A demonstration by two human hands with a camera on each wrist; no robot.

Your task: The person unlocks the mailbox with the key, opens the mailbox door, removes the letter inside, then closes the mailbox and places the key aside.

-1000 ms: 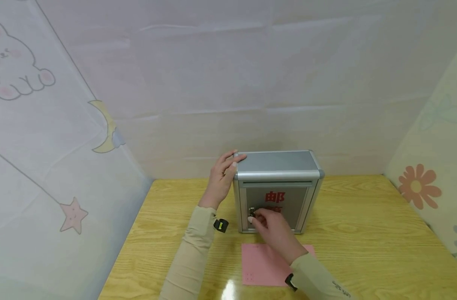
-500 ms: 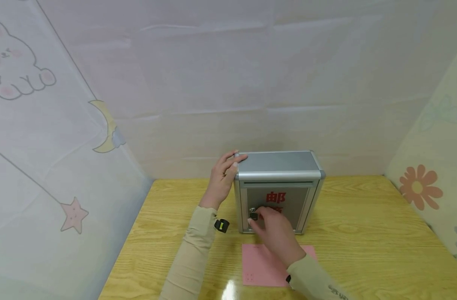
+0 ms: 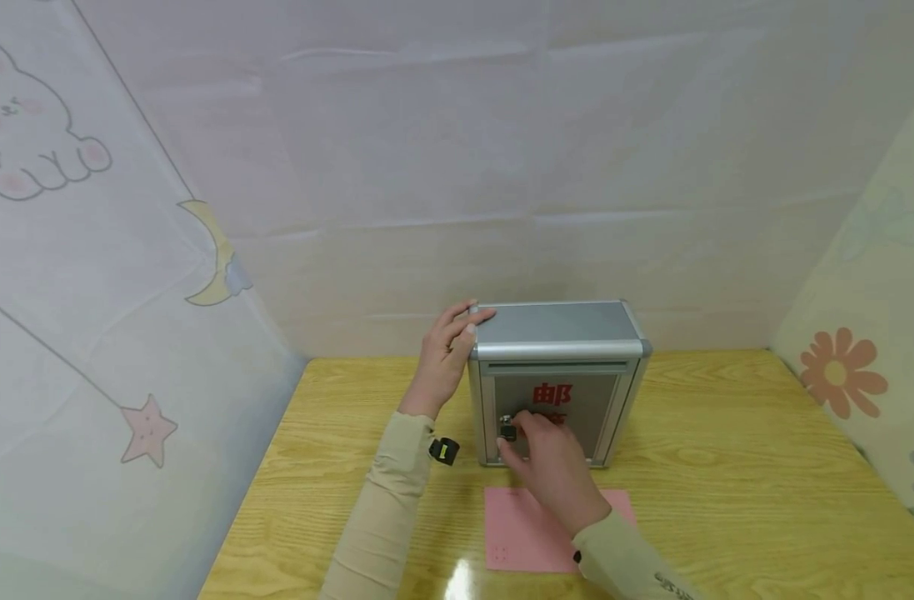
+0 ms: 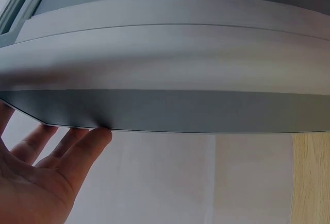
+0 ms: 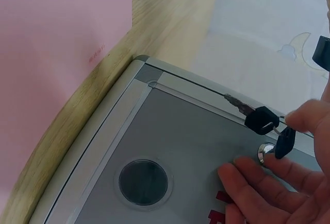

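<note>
A grey metal mailbox (image 3: 557, 323) with red characters on its front door stands upright on the table. My left hand (image 3: 440, 367) rests on its upper left corner. In the left wrist view, the left fingers (image 4: 85, 152) lie nearly straight against an edge of the mailbox's side panel. My right hand (image 3: 554, 467) is at the door lock (image 3: 505, 419). Its thumb and index finger pinch the black head of a key (image 5: 285, 142) at the lock. A second key (image 5: 261, 120) hangs from the same ring, its metal blade pointing away from the lock.
A pink sheet (image 3: 527, 533) lies flat on the wooden table (image 3: 726, 467) in front of the mailbox, partly under my right forearm. A patterned cloth backdrop (image 3: 427, 167) rises behind and at both sides. The mailbox door has a round dark window (image 5: 143, 182).
My right thumb has dropped slightly and the fingers have shifted a little at the lock, so more of the black key head shows. The left hand and the mailbox stay practically still.
</note>
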